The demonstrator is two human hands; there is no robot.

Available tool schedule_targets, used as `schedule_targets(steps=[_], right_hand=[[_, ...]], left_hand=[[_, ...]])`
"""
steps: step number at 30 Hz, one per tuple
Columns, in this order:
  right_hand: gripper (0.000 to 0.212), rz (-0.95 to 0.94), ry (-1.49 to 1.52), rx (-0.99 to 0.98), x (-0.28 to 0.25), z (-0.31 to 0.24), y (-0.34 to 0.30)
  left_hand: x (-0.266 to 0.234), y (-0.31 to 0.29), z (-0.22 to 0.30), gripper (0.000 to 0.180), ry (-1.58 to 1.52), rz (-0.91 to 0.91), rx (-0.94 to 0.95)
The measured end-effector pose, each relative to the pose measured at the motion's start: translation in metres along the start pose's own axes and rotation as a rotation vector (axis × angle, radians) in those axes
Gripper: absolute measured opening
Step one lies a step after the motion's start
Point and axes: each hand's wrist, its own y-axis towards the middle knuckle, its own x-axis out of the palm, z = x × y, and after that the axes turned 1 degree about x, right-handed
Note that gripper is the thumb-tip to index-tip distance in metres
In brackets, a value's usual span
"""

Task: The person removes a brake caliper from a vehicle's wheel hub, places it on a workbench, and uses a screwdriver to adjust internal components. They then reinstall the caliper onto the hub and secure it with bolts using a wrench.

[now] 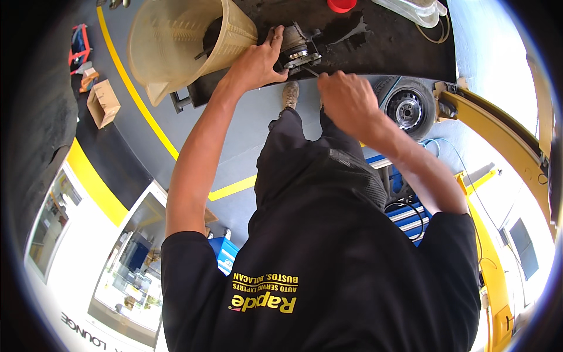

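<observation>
On the dark workbench (399,56) lies a grey metal part (295,44) with a rounded body, a shiny ring and bolted lugs. My left hand (261,61) grips its left side, fingers stretched along the body and thumb at the near edge. My right hand (350,100) is a closed fist near the bench's front edge. From the fist a thin metal tool (311,72) points toward the part's near end; its handle is hidden, so its exact kind does not show.
A large translucent measuring jug (182,44) lies tipped left of my left hand. Toward the back are a red cap (341,4) and a clear plastic container (419,12). A wheel (407,110) rests below the bench at right, beside a yellow lift arm (498,126).
</observation>
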Motion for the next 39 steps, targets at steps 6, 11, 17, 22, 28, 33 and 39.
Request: schedule_targets(steps=[6, 11, 17, 22, 28, 33, 39], right_hand=[[0.056, 0.196, 0.291, 0.351, 0.078, -0.027, -0.032], [0.055, 0.364, 0.506, 0.479, 0.110, -0.045, -0.025], [0.051, 0.596, 0.542, 0.511, 0.158, -0.057, -0.014], [0.051, 0.544, 0.572, 0.512, 0.148, -0.055, -0.018], [0.048, 0.580, 0.697, 0.442, 0.142, -0.036, -0.022], [0.046, 0.620, 0.627, 0.382, 0.158, -0.039, -0.001], [0.033, 0.489, 0.731, 0.315, 0.159, -0.022, 0.002]], left_hand=[[0.002, 0.003, -0.002, 0.113, -0.014, 0.060, 0.048], [-0.002, 0.010, 0.000, 0.113, 0.011, 0.030, 0.026], [-0.022, 0.023, 0.014, 0.116, -0.022, -0.050, -0.076], [-0.016, 0.013, 0.020, 0.113, 0.025, 0.072, -0.098], [0.007, -0.010, 0.041, 0.064, 0.098, 0.537, 0.089], [0.015, 0.002, 0.066, 0.026, 0.135, 0.413, -0.016], [-0.007, 0.015, 0.058, 0.023, 0.196, 0.387, 0.097]])
